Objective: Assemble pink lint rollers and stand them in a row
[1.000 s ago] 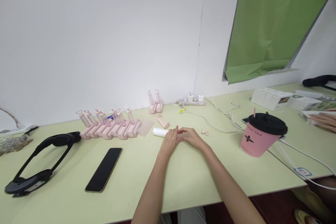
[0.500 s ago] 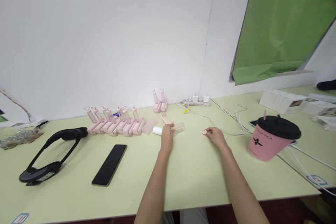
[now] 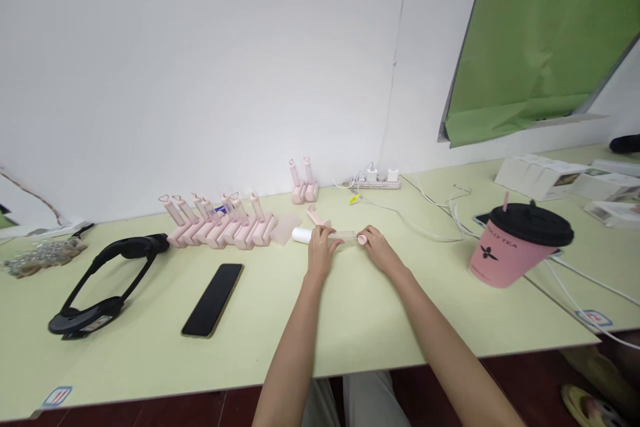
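- Head view: since half a second ago, the right hand [image 3: 379,250] has come in toward nine o'clock, bringing a small pink piece [image 3: 362,239] from well apart to the end of the clear tube [image 3: 346,237]; the left hand [image 3: 321,250] has stayed by the tube.
- The tube lies between the hands, low over the desk [image 3: 260,353], its free end toward three o'clock.
- Left fingers: closed about the tube's nine-o'clock part.
- Right fingers: pinched on the pink piece (whether it touches the tube, I cannot tell).
- Clock directions below run from the tube.
- Nine o'clock: a white cylinder [image 3: 301,235] at the left hand, its near end hidden there; then a translucent sheet [image 3: 287,229] and a row of pink units [image 3: 220,233].
- Ten o'clock: a pink holder [image 3: 317,216] just beyond the left hand, and farther off, two more pink units [image 3: 304,192].
- One o'clock: a power strip [image 3: 375,184] by the wall.
- Between two and three: white boxes [image 3: 535,177].
- Three o'clock: a pink cup [image 3: 507,253] with a black lid.
- Eight o'clock: a dark phone [image 3: 213,300].
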### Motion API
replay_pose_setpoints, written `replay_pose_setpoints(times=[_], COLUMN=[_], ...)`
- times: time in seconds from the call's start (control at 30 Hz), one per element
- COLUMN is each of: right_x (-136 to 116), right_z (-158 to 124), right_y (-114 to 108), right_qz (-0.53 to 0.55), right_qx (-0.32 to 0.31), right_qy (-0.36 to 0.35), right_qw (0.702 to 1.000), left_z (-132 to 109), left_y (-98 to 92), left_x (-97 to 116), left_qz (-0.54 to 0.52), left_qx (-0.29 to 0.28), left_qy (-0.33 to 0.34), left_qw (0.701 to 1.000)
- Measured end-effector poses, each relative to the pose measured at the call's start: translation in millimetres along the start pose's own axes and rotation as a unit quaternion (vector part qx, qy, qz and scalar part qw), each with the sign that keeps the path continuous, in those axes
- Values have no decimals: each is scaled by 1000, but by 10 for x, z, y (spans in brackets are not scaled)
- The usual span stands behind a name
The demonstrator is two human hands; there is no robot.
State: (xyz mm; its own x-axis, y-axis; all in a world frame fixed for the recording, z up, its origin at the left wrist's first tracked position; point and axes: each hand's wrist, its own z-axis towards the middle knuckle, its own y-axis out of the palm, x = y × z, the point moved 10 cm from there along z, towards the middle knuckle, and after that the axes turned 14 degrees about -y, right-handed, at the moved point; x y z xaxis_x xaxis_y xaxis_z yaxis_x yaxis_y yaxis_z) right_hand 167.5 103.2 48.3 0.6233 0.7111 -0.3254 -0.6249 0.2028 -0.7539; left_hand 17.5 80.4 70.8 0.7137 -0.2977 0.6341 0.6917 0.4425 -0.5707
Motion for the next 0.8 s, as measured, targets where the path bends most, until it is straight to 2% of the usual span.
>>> replay_pose_setpoints(times=[0.13,0.23,0.5,0.67,0.8], right_x=[66,20,38,114,98], right_z=[-53,-59,-71,-85,-87], right_y=[54,75,113,123,144], right_qz=[-97,-141,-195,-226,-236], right_qx=[-62,-93,-152,-175,-186], right_qy=[44,36,40,71,70], right_qw=[992,985,968,956,951], left_z=[-37,-64,-118,-201,-258], left_y=[59,115,200,335,408], left_x=[98,144,248,324,357], left_qz=[35,71,150,185,211], left_qx=[-16,-28,-67,-111,-132], left_qy=[37,60,125,139,143], left_qw=[999,995,978,966,958])
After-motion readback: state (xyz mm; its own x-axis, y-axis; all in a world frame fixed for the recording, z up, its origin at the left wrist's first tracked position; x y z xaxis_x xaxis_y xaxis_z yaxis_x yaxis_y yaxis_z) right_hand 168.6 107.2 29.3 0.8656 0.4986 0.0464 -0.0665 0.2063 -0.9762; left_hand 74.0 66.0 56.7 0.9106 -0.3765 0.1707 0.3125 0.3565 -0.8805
